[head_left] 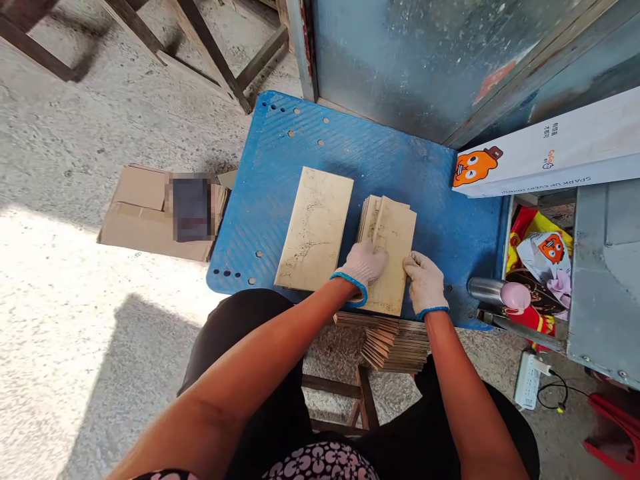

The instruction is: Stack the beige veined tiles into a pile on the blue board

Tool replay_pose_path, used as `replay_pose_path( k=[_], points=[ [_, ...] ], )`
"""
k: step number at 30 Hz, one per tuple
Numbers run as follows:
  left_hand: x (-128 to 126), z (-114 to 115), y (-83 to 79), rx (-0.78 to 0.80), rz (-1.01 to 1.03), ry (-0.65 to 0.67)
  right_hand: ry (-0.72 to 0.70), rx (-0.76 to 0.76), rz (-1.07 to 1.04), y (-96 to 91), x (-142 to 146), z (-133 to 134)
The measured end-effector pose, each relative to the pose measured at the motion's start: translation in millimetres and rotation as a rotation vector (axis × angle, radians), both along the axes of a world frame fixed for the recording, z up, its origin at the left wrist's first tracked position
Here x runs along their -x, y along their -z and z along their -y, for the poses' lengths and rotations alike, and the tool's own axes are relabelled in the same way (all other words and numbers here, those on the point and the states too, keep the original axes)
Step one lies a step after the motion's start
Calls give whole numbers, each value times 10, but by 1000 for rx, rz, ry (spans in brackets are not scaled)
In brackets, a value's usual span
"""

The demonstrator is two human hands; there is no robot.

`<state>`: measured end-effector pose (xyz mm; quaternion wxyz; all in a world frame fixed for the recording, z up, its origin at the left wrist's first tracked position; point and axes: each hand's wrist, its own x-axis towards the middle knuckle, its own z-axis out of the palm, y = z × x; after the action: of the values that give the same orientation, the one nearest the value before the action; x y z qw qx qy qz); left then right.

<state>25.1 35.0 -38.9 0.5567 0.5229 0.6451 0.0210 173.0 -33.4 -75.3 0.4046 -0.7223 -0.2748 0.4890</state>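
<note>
Both my hands wear white knit gloves with blue cuffs. On the blue plastic tabletop [430,187], a small stack of thin tan boards [370,217] lies slightly fanned, with one board [395,247] on top at the right. My left hand [367,263] is closed at the left edge of that top board, its fingertips partly hidden. The right edge is pinched between the thumb and fingers of my right hand [425,280]. To the left lies a separate larger-looking tan board or pile [317,227], with dark smudges across its face. Neither hand touches it.
Below the table's near edge, many more boards [400,347] sit stacked between my knees, above a wooden stool frame [367,400]. A metal flask with a pink lid [515,295] is at the right, near a long white box [550,147]. A flattened carton [140,213] lies left.
</note>
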Motion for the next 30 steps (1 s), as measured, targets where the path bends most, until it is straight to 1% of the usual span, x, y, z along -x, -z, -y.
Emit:
replay_pose_path(
  k=[2,5,8,10,13,17,22,25,30],
  points=[
    [16,-25,-71,-15,-88,112,-16,-7,31,-19,4,-27],
    [38,-66,-137,-34,-170,197,-42,-9,124,-108,36,-98],
    [46,-101,-139,-43,-226,213,-74,33,264,-188,92,-177],
    [41,-113,-120,-61,-266,208,-90,69,338,-206,123,-216],
    [27,-110,-90,-101,-311,215,-112,100,414,-198,140,-238],
    [18,-79,-82,-167,-361,264,-148,115,535,-175,128,-217],
    [19,-41,-137,-297,-375,330,-220,65,541,-141,109,-202],
    [18,-30,-158,-288,-358,348,-252,91,592,-140,100,-210],
    [26,-24,-142,-306,-363,322,-313,103,710,-163,89,-210]
  ],
)
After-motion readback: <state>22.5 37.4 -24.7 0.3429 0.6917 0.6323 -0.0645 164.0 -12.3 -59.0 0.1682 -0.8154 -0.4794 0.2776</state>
